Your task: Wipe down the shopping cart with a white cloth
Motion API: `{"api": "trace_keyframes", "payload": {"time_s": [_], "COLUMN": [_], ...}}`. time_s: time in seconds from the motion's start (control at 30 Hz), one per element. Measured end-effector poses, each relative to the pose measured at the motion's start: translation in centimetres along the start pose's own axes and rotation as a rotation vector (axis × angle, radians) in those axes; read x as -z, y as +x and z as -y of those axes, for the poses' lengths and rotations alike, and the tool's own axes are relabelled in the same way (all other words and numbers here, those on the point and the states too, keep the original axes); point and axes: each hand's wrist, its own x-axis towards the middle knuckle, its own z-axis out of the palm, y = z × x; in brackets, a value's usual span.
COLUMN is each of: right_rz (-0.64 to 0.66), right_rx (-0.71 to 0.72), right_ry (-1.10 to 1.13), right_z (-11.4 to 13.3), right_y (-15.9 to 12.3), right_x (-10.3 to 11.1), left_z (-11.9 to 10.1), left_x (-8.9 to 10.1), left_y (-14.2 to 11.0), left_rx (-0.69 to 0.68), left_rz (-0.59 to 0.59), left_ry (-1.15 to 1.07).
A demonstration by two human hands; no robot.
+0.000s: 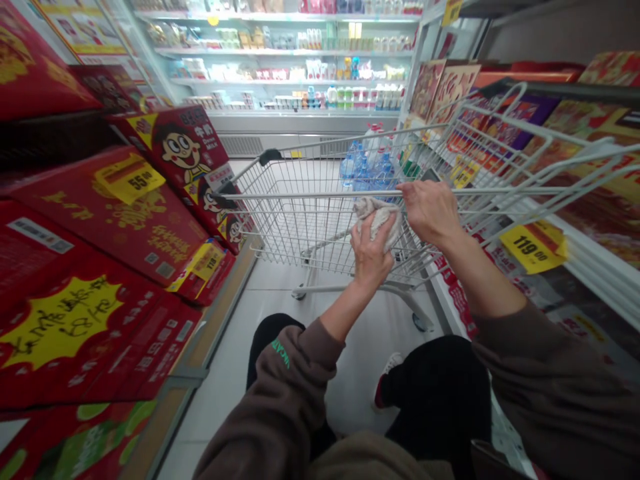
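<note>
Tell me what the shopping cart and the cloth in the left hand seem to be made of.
The shopping cart looks like welded steel wire with a pale, glossy coating, judging by its thin rods and sheen. The crumpled cloth looks like soft fabric, perhaps cotton; the fibre cannot be told.

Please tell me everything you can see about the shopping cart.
The shopping cart is a pale wire-mesh basket on a metal frame with wheels, standing on the tiled floor. Water bottles sit at the far end. The right hand rests on the top rail; the left hand holds a cloth against it.
</note>
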Motion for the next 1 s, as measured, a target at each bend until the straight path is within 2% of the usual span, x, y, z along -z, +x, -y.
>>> {"api": "trace_keyframes", "payload": {"time_s": [0.17,0.3,0.4,0.53,0.6,0.73,0.8,0.9,0.93,1.0], "right_rz": [-0.009,0.031,0.049,0.042,0.048,0.082,0.096,0.109,0.106,0.075], "right_rx": [0.069,0.039,0.01,-0.03,-0.04,-0.076,-0.108,-0.096,-0.076,-0.032], "right_ry": [-0.033,-0.032,-0.048,-0.06,-0.037,0.002,-0.003,0.015,0.029,0.047], "right_z": [-2.8,-4.4,-5.1,-5.9,-6.2,-6.1,-5.9,-6.1,-6.4,-7.2], "right_y": [-0.4,-1.1,-1.5,-1.7,-1.7,-1.4,-1.2,-1.1,-1.2,-1.5], "right_x": [1.4,1.6,1.6,1.9,2.1,2.2,2.3,2.5,2.6,2.7], "left_z": [-0.6,-0.8,-0.5,0.2,0.0,-1.7,-2.6,-3.4,-3.5,-3.6], "left_x": [0.0,-0.3,0.2,1.2,1.0,-0.9,-1.6,-1.6,-1.4,-0.9], "left_y": [0.4,0.4,0.6,1.9,2.5,2.2,1.6,0.6,0.4,0.3], "left_rx": [0.075,0.107,0.091,0.185,0.245,0.277,0.19,0.025,0.006,0.02], "left_rz": [-0.113,-0.053,-0.02,-0.175,-0.218,-0.083,0.024,0.179,0.196,0.147], "left_ry": [0.036,0.017,-0.023,0.006,0.028,0.017,0.03,0.051,0.049,0.042]}}
